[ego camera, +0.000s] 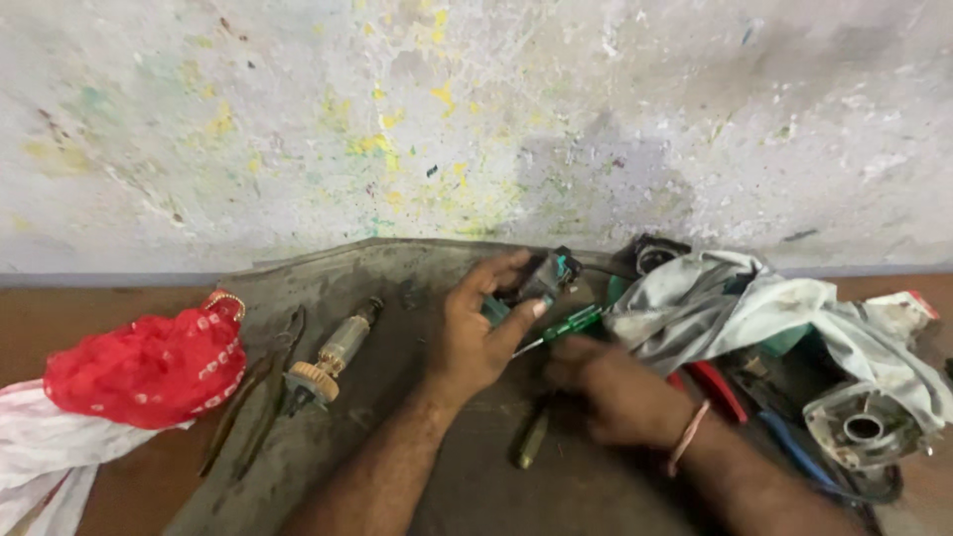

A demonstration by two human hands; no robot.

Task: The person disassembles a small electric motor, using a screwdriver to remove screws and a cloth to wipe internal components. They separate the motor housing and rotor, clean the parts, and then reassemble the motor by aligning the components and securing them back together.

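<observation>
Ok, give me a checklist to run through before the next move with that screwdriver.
1. Left hand has a grip on the small dark part: ok.
2. Green-handled screwdriver within reach of right hand: ok.
3. Right hand's grip on the screwdriver: cannot tell, blurred.
4. Screwdriver tip seated in the part: cannot tell.
5. Motor armature lies apart from both hands: ok.

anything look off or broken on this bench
The motor armature lies bare on the mat, out of any housing, and a grey housing part sits apart under the cloth. The wall is paint-splattered.
</observation>
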